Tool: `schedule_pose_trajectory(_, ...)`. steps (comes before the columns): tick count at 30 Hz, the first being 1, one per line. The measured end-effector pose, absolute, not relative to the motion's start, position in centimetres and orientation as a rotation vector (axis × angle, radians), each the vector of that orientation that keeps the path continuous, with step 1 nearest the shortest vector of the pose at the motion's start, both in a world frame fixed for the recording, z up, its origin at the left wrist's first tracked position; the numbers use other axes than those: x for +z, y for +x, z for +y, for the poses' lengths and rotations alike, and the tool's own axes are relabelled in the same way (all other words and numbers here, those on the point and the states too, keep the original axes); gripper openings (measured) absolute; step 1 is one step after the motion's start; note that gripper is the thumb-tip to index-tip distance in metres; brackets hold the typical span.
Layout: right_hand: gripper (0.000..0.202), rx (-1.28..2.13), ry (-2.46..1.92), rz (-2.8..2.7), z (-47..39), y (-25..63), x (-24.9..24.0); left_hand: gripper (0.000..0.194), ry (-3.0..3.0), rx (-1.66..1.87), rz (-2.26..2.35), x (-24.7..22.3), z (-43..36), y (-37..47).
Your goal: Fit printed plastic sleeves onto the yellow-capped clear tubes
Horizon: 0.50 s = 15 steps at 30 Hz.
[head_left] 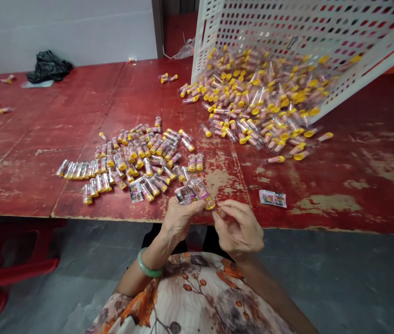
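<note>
My left hand is closed, its thumb pressing on a small clear tube with a yellow cap. Printed paper slips show beside the tube, at the same fingers. Close to the yellow cap, my right hand has its thumb and forefinger pinched together; whatever is between them is too small to make out. Several tubes with printed slips inside form a pile beyond my left hand. A small stack of printed slips lies on the table to the right of my right hand.
A white perforated basket, tipped on its side, spills yellow-capped tubes onto the worn red table. A black plastic bag lies at the back left, with a few loose tubes farther left. A red stool stands below the table's left edge.
</note>
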State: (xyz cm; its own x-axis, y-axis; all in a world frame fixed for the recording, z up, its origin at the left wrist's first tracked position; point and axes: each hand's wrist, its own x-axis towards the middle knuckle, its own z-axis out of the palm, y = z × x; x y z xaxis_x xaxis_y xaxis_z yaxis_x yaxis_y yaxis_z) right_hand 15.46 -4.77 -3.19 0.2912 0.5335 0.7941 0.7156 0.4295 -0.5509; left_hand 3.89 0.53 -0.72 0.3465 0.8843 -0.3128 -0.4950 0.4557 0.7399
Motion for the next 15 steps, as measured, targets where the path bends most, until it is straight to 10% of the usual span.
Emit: schedule_pose_trajectory(15,0.030,-0.354,-1.218,-1.538,-4.09,15.72,-2.54,0.035,0.579,0.865,0.805,-0.50,0.36,3.64)
